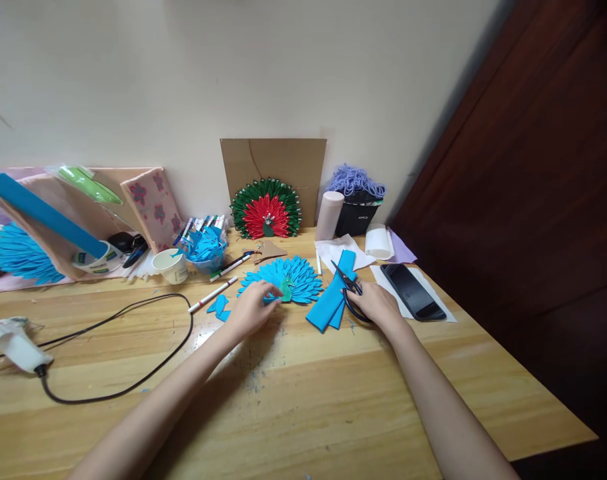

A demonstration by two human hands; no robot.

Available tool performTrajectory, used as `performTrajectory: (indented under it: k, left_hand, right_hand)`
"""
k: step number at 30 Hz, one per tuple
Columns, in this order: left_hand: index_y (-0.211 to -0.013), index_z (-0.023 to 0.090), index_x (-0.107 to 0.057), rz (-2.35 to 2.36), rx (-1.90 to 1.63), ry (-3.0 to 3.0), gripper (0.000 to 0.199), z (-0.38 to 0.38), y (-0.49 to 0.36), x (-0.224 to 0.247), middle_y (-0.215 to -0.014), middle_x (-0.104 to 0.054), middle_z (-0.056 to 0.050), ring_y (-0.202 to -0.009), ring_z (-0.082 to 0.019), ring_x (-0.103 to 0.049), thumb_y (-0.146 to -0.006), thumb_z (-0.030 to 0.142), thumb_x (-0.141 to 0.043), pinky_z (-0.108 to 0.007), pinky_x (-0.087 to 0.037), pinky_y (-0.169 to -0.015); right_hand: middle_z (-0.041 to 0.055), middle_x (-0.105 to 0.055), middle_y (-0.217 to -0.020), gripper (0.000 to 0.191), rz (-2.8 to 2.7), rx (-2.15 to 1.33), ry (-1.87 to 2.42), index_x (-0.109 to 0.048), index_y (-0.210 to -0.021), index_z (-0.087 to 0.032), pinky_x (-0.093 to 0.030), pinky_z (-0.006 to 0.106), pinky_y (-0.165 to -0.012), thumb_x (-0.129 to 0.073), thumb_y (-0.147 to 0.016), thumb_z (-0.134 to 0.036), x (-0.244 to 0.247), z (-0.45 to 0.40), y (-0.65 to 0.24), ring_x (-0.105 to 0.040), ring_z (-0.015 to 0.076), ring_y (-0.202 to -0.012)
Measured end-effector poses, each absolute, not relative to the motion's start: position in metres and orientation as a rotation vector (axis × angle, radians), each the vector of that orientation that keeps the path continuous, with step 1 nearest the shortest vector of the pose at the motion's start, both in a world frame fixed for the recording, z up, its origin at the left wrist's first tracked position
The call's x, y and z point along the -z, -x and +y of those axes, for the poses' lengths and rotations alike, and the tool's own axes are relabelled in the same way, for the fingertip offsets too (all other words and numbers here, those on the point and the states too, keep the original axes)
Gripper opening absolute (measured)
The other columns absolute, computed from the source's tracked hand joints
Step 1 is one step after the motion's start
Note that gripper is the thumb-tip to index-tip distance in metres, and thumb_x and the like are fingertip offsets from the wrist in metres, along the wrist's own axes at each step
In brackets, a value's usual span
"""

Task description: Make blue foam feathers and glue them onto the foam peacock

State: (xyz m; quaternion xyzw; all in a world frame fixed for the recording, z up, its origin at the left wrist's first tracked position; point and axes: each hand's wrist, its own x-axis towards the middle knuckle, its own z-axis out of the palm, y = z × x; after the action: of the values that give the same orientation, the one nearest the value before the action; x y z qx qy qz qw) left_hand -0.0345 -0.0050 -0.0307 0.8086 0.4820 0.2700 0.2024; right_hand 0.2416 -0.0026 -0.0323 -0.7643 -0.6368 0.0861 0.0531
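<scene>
My left hand point(255, 307) is at the lower left edge of a blue peacock fan point(303, 275) with a green body point(285, 289). Its fingers are curled together, and a small blue piece point(270, 300) shows between thumb and fingertips. My right hand point(378, 303) is closed on the dark handles of a pair of scissors point(352, 285). The scissor blades point up and left over two crossed blue strips point(328, 303) lying on the table. Loose blue scraps point(218, 307) lie left of my left hand.
A red and green peacock fan point(266, 210) leans on cardboard point(273, 153) at the back. A tub of blue pieces point(206, 248), a paper cup point(169, 267) and markers point(212, 295) stand left. A glue gun point(16, 343) trails its cable. A phone point(413, 291) lies right.
</scene>
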Motion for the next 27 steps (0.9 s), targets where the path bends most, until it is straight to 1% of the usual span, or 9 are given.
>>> performTrajectory:
  k: [3, 8, 10, 14, 17, 20, 22, 25, 27]
  left_hand:
    - [-0.090, 0.022, -0.064, 1.289, -0.664, -2.523, 0.017, -0.017, 0.042, 0.037, -0.098, -0.058, -0.007, -0.093, -0.022, -0.050, -0.080, 0.027, -0.050, -0.036, -0.040, -0.079]
    - [-0.093, 0.022, -0.063, 1.352, -0.671, -2.599, 0.021, -0.020, 0.047, 0.043, -0.110, -0.053, -0.008, -0.101, -0.023, -0.046, -0.083, 0.027, -0.045, -0.039, -0.039, -0.083]
    - [-0.092, 0.022, -0.063, 1.385, -0.708, -2.561, 0.021, -0.019, 0.052, 0.043, -0.108, -0.053, -0.007, -0.100, -0.022, -0.046, -0.084, 0.025, -0.044, -0.038, -0.040, -0.082]
    - [-0.090, 0.019, -0.061, 1.553, -0.835, -2.425, 0.020, -0.018, 0.075, 0.040, -0.100, -0.056, -0.007, -0.095, -0.021, -0.049, -0.084, 0.023, -0.042, -0.037, -0.040, -0.083]
    - [-0.091, 0.018, -0.058, 1.711, -0.938, -2.301, 0.021, -0.025, 0.104, 0.038, -0.097, -0.057, -0.007, -0.095, -0.021, -0.049, -0.085, 0.023, -0.039, -0.036, -0.039, -0.083]
    - [-0.088, 0.018, -0.058, 1.849, -0.927, -2.195, 0.018, -0.038, 0.133, 0.040, -0.091, -0.059, -0.006, -0.088, -0.021, -0.051, -0.083, 0.026, -0.042, -0.035, -0.040, -0.077]
    - [-0.086, 0.018, -0.059, 1.881, -0.880, -2.162, 0.016, -0.048, 0.145, 0.044, -0.087, -0.060, -0.006, -0.083, -0.021, -0.051, -0.080, 0.028, -0.047, -0.034, -0.040, -0.073]
    - [-0.086, 0.018, -0.060, 1.848, -0.856, -2.163, 0.017, -0.058, 0.150, 0.050, -0.086, -0.059, -0.006, -0.083, -0.021, -0.051, -0.076, 0.031, -0.054, -0.033, -0.040, -0.072]
    - [-0.087, 0.019, -0.060, 1.819, -0.847, -2.180, 0.019, -0.061, 0.146, 0.052, -0.086, -0.059, -0.005, -0.084, -0.021, -0.050, -0.074, 0.033, -0.058, -0.033, -0.041, -0.072]
  right_hand:
    - [0.0125, -0.068, -0.090, 0.039, -1.947, -0.295, 2.368, -0.062, -0.096, -0.021, -0.034, 0.027, -0.053, -0.046, -0.075, -0.051, 0.034, 0.002, -0.244, -0.063, 0.0271, -0.082]
    - [0.0130, -0.068, -0.086, 0.033, -1.947, -0.237, 2.419, -0.063, -0.084, -0.019, -0.035, 0.027, -0.054, -0.052, -0.073, -0.048, 0.034, 0.012, -0.257, -0.063, 0.0268, -0.083]
    - [0.0124, -0.067, -0.085, 0.031, -1.921, -0.187, 2.434, -0.062, -0.083, -0.019, -0.036, 0.027, -0.054, -0.052, -0.073, -0.047, 0.035, 0.014, -0.260, -0.063, 0.0267, -0.083]
    - [0.0116, -0.067, -0.086, 0.032, -1.880, -0.082, 2.417, -0.058, -0.092, -0.018, -0.037, 0.028, -0.056, -0.052, -0.075, -0.044, 0.039, 0.014, -0.256, -0.062, 0.0273, -0.083]
    - [0.0125, -0.065, -0.089, 0.032, -1.904, -0.002, 2.399, -0.056, -0.095, -0.016, -0.039, 0.030, -0.057, -0.049, -0.078, -0.043, 0.043, 0.012, -0.250, -0.062, 0.0273, -0.082]
    - [0.0153, -0.062, -0.092, 0.034, -1.926, 0.074, 2.420, -0.057, -0.094, -0.014, -0.041, 0.031, -0.058, -0.044, -0.081, -0.042, 0.045, 0.009, -0.243, -0.062, 0.0274, -0.080]
    - [0.0176, -0.060, -0.090, 0.035, -1.916, 0.168, 2.427, -0.059, -0.092, -0.011, -0.042, 0.034, -0.058, -0.044, -0.081, -0.041, 0.043, 0.006, -0.236, -0.060, 0.0301, -0.082]
    - [0.0196, -0.058, -0.090, 0.031, -1.890, 0.343, 2.203, -0.059, -0.091, -0.009, -0.043, 0.037, -0.065, -0.043, -0.083, -0.035, 0.035, -0.004, -0.211, -0.055, 0.0323, -0.089]
    - [0.0153, -0.059, -0.089, 0.023, -2.024, 0.223, 1.843, -0.058, -0.089, -0.013, -0.043, 0.036, -0.071, -0.041, -0.084, -0.029, 0.031, -0.014, -0.182, -0.055, 0.0272, -0.087]
